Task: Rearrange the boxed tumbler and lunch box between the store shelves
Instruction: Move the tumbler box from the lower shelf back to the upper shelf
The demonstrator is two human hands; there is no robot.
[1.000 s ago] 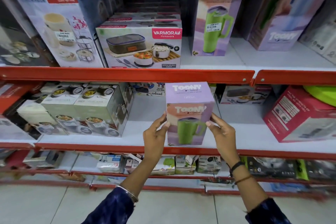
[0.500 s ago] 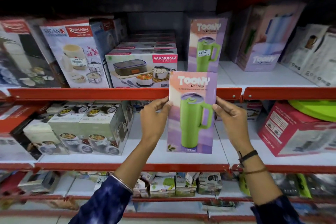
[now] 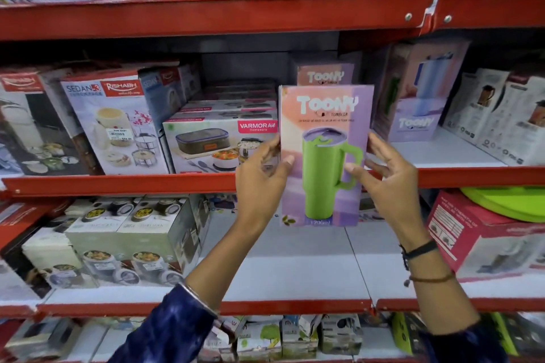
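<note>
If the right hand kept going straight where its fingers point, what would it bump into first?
The right hand points up and left, and its fingers already touch the held Toony tumbler box. Without that box it would probably meet the second Toony box on the shelf behind, though depth is unclear.

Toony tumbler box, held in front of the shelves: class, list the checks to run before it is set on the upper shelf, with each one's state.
1. Both hands on the Toony tumbler box: left hand and right hand at its sides: ok.
2. Box upright: ok.
3. Box raised to the shelf edge: ok.
4. Free spot beside the Varmora lunch box: cannot tell; another Toony box stands behind.
</note>
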